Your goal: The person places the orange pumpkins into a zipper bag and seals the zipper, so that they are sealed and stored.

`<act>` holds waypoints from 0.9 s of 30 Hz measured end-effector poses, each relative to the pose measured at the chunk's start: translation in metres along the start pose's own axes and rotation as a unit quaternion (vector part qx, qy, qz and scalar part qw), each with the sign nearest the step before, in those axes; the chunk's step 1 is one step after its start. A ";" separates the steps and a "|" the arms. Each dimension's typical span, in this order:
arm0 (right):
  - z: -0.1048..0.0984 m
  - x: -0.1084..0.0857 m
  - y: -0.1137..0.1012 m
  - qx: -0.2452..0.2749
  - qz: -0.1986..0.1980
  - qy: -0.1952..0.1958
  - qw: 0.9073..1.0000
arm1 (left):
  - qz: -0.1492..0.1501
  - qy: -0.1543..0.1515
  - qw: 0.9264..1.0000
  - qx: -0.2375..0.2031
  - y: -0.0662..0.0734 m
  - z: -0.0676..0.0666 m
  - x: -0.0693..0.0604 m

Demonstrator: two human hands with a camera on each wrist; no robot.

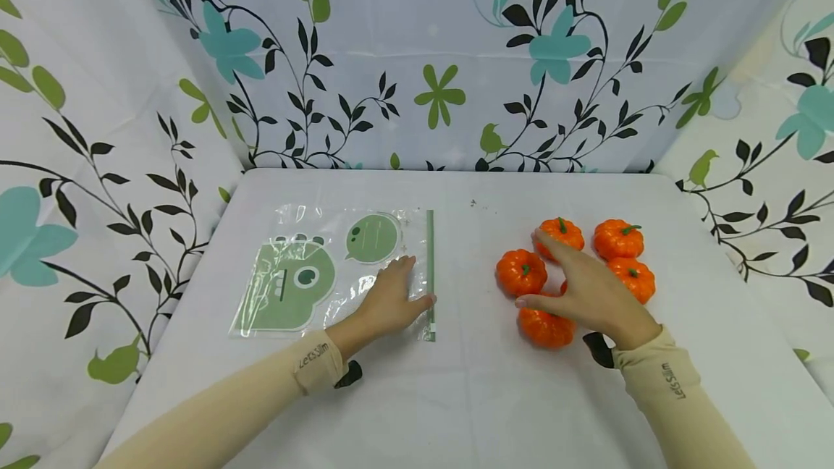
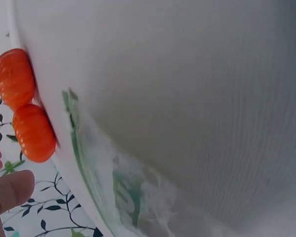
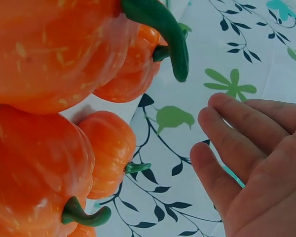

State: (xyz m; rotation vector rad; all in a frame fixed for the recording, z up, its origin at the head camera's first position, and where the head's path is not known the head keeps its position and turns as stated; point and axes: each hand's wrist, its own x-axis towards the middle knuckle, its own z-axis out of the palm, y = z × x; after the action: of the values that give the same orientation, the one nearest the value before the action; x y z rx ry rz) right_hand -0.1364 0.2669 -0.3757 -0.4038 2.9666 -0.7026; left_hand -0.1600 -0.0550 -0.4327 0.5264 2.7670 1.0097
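Note:
A clear zip bag [image 1: 365, 295] with a green dinosaur print and a green seal strip lies flat on the left half of the table. My left hand [image 1: 389, 299] is over its right part, fingers extended and holding nothing; contact with the bag cannot be told. Several orange pumpkins [image 1: 521, 272] stand in a group on the right. Over them is my right hand [image 1: 589, 292], thumb and fingers spread, gripping none. In the right wrist view the fingers [image 3: 232, 133] are relaxed beside large pumpkins [image 3: 34, 168] with green stems. The left wrist view shows my left thumb [image 2: 12, 190] and two pumpkins [image 2: 34, 132].
A white cloth covers the table [image 1: 456, 396]. Behind it and at both sides hangs a curtain [image 1: 391, 35] with leaves, flowers and birds. The pumpkins at the far right [image 1: 617, 239] stand close against one another.

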 end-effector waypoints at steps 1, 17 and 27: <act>0.000 0.000 0.000 0.001 -0.002 -0.004 1.000 | 0.001 -0.004 1.000 0.007 0.001 0.002 0.000; -0.005 -0.015 -0.003 -0.021 -0.004 -0.048 0.999 | 0.000 0.006 0.999 0.037 0.008 0.031 -0.002; -0.005 -0.023 0.003 -0.035 -0.006 -0.053 0.998 | 0.006 -0.002 0.998 0.064 0.006 0.035 -0.001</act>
State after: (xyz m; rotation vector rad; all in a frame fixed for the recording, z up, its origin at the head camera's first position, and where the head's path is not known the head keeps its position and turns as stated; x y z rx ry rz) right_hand -0.1159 0.2782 -0.3724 -0.4492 2.8979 -0.5611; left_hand -0.1486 -0.0304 -0.4553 0.5632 2.8428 0.8368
